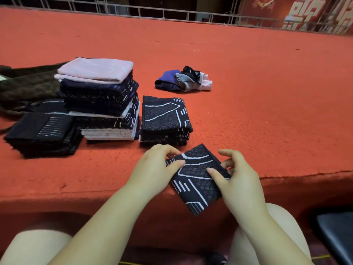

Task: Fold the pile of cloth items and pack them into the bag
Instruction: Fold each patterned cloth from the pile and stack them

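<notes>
Both hands, the left hand [162, 165] and right hand [232, 178], pinch a dark patterned cloth [196, 178] at the worktop's [267, 111] near edge, seemingly finishing its fold; next it likely goes onto the matching stack [165, 119] beside it.

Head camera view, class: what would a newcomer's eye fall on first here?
Probably the left hand and right hand pinching a dark patterned cloth at the red table's near edge. Next, the tall folded stack at left, then the small unfolded pile farther back.
</notes>
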The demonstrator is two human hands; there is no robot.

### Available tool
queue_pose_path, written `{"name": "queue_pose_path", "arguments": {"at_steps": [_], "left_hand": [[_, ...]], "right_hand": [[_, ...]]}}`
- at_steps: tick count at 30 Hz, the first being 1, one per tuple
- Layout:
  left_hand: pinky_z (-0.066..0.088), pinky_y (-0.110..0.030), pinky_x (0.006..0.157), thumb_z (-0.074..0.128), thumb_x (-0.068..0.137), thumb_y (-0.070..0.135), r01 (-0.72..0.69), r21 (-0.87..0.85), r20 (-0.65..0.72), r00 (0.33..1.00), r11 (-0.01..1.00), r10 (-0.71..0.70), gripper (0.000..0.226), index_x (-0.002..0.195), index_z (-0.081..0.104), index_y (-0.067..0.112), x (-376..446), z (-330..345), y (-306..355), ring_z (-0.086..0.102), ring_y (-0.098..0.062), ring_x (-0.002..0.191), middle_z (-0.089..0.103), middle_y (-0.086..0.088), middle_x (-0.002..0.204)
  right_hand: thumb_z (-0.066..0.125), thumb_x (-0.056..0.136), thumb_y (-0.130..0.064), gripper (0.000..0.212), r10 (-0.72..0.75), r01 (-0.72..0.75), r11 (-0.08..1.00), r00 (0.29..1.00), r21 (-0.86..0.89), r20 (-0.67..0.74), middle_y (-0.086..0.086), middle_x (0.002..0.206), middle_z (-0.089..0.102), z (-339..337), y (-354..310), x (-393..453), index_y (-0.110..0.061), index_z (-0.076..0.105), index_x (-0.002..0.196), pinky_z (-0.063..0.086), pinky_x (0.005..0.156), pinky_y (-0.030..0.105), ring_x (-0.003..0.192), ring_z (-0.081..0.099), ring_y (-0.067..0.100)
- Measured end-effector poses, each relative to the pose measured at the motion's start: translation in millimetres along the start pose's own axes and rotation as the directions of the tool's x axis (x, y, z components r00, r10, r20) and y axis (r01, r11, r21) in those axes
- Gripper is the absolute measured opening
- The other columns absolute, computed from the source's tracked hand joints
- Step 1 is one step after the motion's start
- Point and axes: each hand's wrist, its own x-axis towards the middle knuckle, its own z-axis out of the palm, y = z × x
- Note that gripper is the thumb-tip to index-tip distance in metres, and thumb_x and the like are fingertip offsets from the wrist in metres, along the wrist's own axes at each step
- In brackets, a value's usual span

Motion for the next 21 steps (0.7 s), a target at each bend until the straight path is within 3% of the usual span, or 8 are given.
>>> {"name": "queue_pose_path", "arguments": {"at_steps": [4,8,12,16,21], "left_hand": [[0.039,-0.023,0.083,0.065,0.085,0.038,0.063,0.045,0.008,0.998,0.997,-0.064,0.019,0.103,0.064,0.03,5.0,3.8,0.9,0.053,-0.008,0.096,0.056,0.011,0.102],[0.04,-0.027,0.09,0.065,0.085,0.041,0.093,0.105,0.047,0.994,0.99,-0.098,0.025,0.107,0.064,0.029,9.5,4.2,3.0,0.053,-0.013,0.104,0.059,0.007,0.108],[0.042,-0.033,0.093,0.067,0.082,0.044,0.105,0.128,0.095,0.988,0.986,-0.118,0.028,0.107,0.065,0.03,13.4,0.2,5.5,0.053,-0.015,0.105,0.06,0.006,0.106],[0.044,-0.029,0.086,0.069,0.081,0.046,0.146,0.133,0.163,0.972,0.98,-0.166,0.032,0.107,0.063,0.028,18.6,-1.5,9.4,0.054,-0.013,0.099,0.058,0.007,0.101],[0.036,-0.024,0.063,0.075,0.075,0.042,0.162,0.082,0.269,0.946,0.983,-0.178,0.026,0.09,0.063,0.025,22.4,-5.6,14.6,0.047,-0.007,0.069,0.046,0.015,0.071]], "right_hand": [[0.073,0.08,-0.022,0.035,0.017,-0.017,0.999,1.0,-0.033,0.005,-0.012,0.078,0.058,-0.6,-1.0,11.5,-0.03,0.056,0.11,0.045,0.071,0.032,0.074,0.057,0.009],[0.069,0.083,-0.025,0.029,0.026,-0.021,0.99,0.999,-0.14,0.033,-0.014,0.078,0.057,0.5,0.3,14.4,-0.028,0.057,0.109,0.045,0.084,0.041,0.086,0.057,0.015],[0.065,0.086,-0.027,0.025,0.016,-0.017,0.97,1.0,-0.241,-0.007,-0.017,0.077,0.053,-2.0,5.8,12.5,-0.028,0.058,0.11,0.036,0.086,0.035,0.087,0.048,0.012],[0.061,0.089,-0.026,0.024,0.052,-0.051,0.961,0.999,-0.272,-0.001,-0.015,0.085,0.056,-3.5,6.8,13.5,-0.027,0.058,0.112,0.036,0.089,0.037,0.098,0.052,0.017],[0.056,0.089,-0.043,0.025,0.069,-0.038,0.949,0.994,-0.312,0.09,-0.008,0.101,0.063,-6.2,7.3,15.5,-0.029,0.061,0.108,0.038,0.092,0.037,0.105,0.054,0.019]]}}
